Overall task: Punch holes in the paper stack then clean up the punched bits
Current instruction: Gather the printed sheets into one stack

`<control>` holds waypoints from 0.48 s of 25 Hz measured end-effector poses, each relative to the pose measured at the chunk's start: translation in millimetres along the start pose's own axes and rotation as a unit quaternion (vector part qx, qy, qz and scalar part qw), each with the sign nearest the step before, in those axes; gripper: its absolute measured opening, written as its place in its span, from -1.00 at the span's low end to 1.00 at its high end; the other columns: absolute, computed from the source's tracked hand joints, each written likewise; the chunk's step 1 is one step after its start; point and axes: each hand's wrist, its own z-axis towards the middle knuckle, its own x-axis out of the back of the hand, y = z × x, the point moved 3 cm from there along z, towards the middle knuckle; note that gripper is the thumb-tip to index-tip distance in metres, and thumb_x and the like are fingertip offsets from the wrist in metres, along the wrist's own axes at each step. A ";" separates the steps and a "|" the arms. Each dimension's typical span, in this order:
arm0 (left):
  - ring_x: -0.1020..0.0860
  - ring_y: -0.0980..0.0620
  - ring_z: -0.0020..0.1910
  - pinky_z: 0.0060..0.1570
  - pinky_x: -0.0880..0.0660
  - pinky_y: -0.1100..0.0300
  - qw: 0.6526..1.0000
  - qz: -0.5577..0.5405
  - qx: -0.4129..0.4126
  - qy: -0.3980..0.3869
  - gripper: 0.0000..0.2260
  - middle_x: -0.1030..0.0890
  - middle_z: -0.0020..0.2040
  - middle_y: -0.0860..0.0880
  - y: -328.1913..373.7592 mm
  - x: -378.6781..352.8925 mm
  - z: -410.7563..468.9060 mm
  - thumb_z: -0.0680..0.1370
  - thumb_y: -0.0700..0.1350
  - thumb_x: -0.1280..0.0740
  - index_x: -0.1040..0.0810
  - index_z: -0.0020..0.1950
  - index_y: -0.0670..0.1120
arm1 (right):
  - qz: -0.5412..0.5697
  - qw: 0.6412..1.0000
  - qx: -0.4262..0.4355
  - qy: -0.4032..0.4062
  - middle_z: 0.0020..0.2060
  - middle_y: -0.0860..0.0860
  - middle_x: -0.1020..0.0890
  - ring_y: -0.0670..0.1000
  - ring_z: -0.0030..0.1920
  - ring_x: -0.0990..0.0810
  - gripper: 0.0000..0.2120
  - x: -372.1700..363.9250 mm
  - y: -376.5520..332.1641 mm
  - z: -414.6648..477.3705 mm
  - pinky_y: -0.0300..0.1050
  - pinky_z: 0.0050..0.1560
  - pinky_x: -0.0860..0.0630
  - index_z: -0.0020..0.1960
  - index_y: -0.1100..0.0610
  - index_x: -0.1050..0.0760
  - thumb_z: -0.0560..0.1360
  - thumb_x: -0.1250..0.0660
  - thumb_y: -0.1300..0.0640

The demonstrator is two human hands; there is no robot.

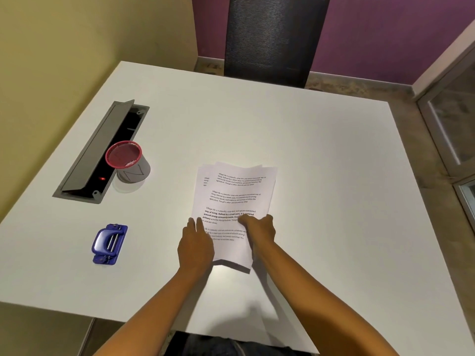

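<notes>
Paper stack [232,199] print partly hidden by left hand [195,249], right hand [260,230].

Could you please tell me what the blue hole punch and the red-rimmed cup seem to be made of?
Hole punch: likely glossy blue plastic or painted metal, given its smooth sheen; two bright rods look like bare metal.
Cup: seemingly wire mesh, since a fine red grid shows inside under a solid red rim; the outer wall reads grey and matte, so its coating is unclear.
</notes>
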 end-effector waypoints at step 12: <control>-0.31 -0.13 0.41 0.22 -0.41 0.03 0.998 0.053 -0.007 -0.032 -0.53 -0.16 0.54 -0.16 -0.1 0.1 0.7 0.64 -0.12 -0.06 -0.10 0.55 -0.14 | 0.213 0.940 0.033 -0.265 0.09 0.18 -0.68 0.21 0.10 -0.65 -0.59 -12.2 -9.4 1.9 0.16 0.20 -0.54 0.20 0.21 -0.56 0.36 -0.46 0.23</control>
